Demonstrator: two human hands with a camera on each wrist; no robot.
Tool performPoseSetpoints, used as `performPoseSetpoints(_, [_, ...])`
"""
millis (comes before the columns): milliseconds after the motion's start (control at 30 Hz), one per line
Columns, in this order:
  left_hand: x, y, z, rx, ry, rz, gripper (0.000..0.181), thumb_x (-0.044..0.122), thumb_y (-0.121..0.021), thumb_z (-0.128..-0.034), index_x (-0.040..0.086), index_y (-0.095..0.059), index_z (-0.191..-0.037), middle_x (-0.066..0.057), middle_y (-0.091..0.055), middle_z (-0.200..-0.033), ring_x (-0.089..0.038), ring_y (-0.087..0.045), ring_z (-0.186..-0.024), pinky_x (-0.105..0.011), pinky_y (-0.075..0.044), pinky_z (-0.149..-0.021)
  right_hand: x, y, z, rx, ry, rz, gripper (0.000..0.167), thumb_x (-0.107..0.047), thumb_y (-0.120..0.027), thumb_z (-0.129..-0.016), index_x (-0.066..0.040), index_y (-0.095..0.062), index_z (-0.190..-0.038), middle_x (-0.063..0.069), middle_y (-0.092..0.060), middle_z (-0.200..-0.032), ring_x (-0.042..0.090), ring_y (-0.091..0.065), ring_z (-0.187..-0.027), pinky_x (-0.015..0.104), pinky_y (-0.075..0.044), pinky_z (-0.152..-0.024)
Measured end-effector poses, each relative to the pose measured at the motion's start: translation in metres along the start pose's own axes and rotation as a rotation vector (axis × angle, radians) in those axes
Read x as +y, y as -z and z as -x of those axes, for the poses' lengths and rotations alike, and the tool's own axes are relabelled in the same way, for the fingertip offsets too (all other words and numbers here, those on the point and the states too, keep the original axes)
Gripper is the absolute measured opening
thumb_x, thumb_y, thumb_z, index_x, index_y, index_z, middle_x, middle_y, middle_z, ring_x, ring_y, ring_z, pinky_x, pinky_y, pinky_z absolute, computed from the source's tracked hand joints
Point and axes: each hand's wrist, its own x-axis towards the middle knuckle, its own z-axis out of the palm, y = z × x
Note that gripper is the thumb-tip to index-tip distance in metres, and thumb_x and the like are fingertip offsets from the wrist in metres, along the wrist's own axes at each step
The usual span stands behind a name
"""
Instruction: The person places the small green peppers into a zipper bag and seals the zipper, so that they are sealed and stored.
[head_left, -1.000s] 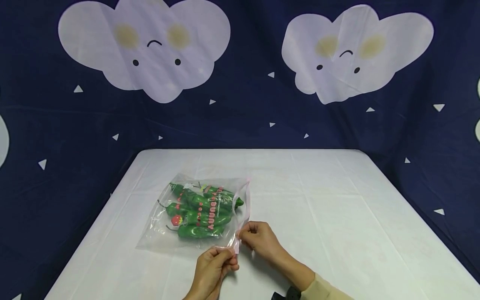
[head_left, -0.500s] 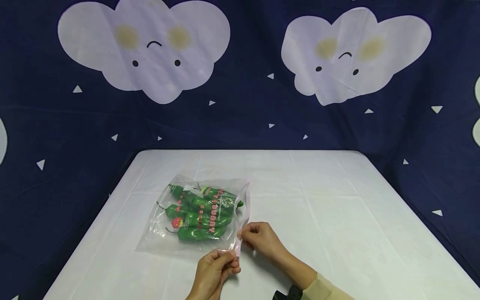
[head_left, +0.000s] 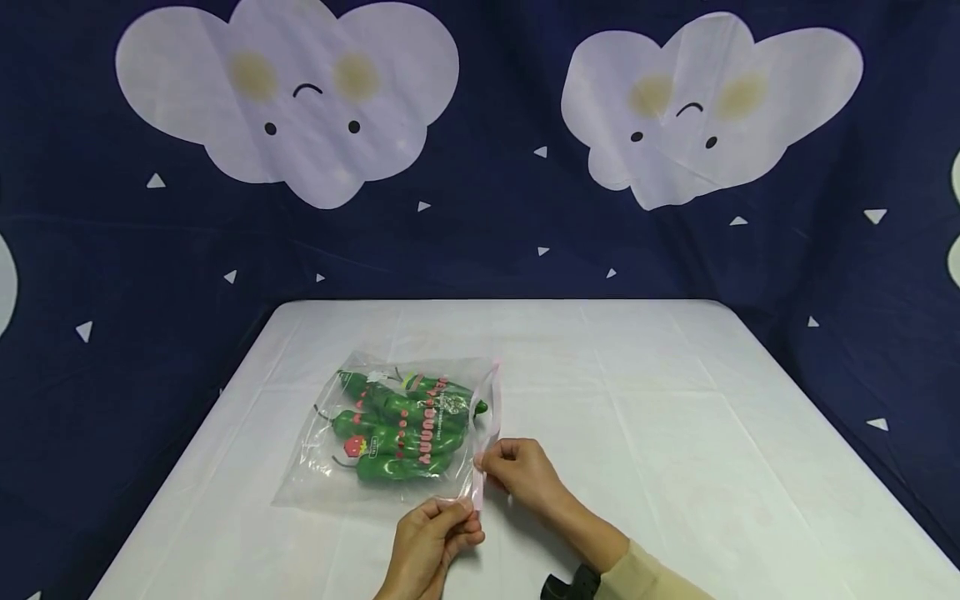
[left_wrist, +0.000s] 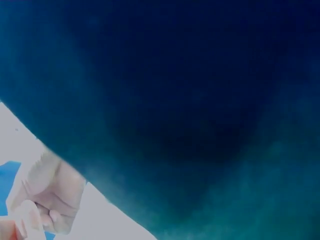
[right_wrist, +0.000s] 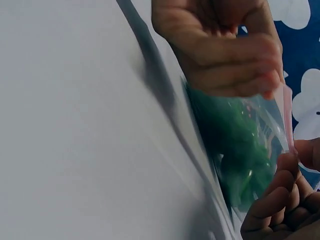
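A clear plastic zip bag [head_left: 315,479] lies on the table with several green chili peppers [head_left: 397,468] inside. Red and pink printing covers part of its front. Along its right side runs a pink strip [head_left: 478,487]. At the near corner, my left hand [head_left: 427,546] pinches the end of this strip between thumb and fingers. Slightly farther along the same edge, my right hand [head_left: 523,479] pinches it from the right. The right wrist view shows the peppers [right_wrist: 240,140] blurred through the plastic. Dark blue fills most of the left wrist view, with pale fingers at lower left.
A white-covered table [head_left: 637,433] extends around the bag on every side. Behind it hangs a dark blue cloth [head_left: 480,242] with white clouds and small triangles. A black strap or device [head_left: 573,583] sits at my right wrist, beside a beige sleeve [head_left: 648,575].
Very little differs. My left hand and the strip's near end have shifted slightly right, and my right hand has crept a little farther up the edge.
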Motion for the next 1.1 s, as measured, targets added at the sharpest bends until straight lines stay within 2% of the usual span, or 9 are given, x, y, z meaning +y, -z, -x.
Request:
performPoseSetpoints(333, [0.002,0.001,0.0,0.019,0.006,-0.006,0.006,0.004,-0.063,-0.0858,0.006,-0.061,-0.08,0.0,-0.065,-0.07,-0.007,-0.065,-0.065,-0.023,-0.06,-0.067,-0.002,0.0,-0.019,0.054,-0.009,0.002,0.026,-0.017,-0.067,-0.084,0.005,-0.064,-0.071,-0.005,-0.045,-0.049,0.005,-0.037,-0.043,0.017,-0.029,-0.038])
performPoseSetpoints(833, [0.003,0.003,0.001,0.013,0.006,0.0,0.017,0.008,-0.065,-0.0861,0.009,-0.055,-0.073,0.0,-0.066,-0.071,-0.007,-0.065,-0.065,-0.023,-0.061,-0.068,-0.001,0.009,-0.044,0.085,-0.018,0.021,0.025,-0.02,-0.066,-0.084,-0.003,-0.063,-0.066,-0.006,-0.049,-0.049,0.006,-0.039,-0.046,0.018,-0.031,-0.039])
performPoseSetpoints(1100, [0.004,0.003,0.003,0.008,0.019,0.004,0.014,0.008,-0.065,-0.0861,0.007,-0.056,-0.075,-0.002,-0.066,-0.071,-0.007,-0.065,-0.065,-0.023,-0.061,-0.068,-0.002,0.016,-0.06,0.107,-0.023,-0.01,0.029,-0.021,-0.068,-0.085,0.001,-0.062,-0.068,-0.004,-0.049,-0.049,0.007,-0.039,-0.044,0.02,-0.032,-0.039])
